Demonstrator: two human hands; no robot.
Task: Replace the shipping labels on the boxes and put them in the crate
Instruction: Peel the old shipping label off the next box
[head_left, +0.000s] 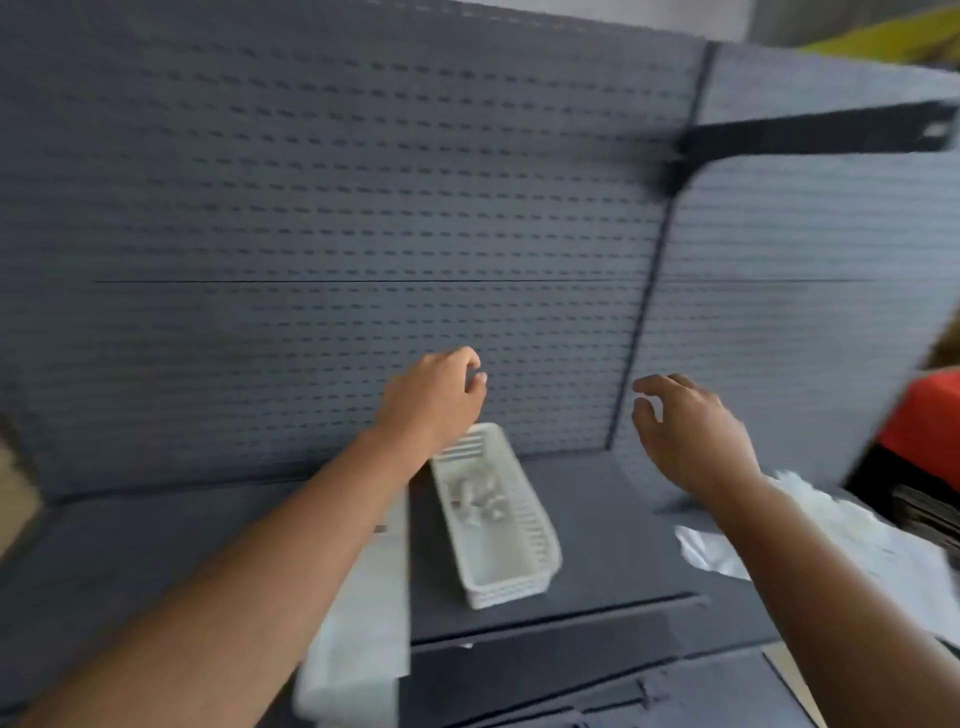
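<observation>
Grey pegboard wall (363, 208) behind, left hand (434, 397) and right hand (691, 431) raised apart, fingers loosely curled, empty

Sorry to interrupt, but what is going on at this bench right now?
A person holds both hands up before the grey pegboard, the left hand and the right hand loosely curled and gripping nothing. Below them a white basket with small pale bits stands on the dark bench, a white sheet to its left, crumpled white plastic to the right. No box shows.
</observation>
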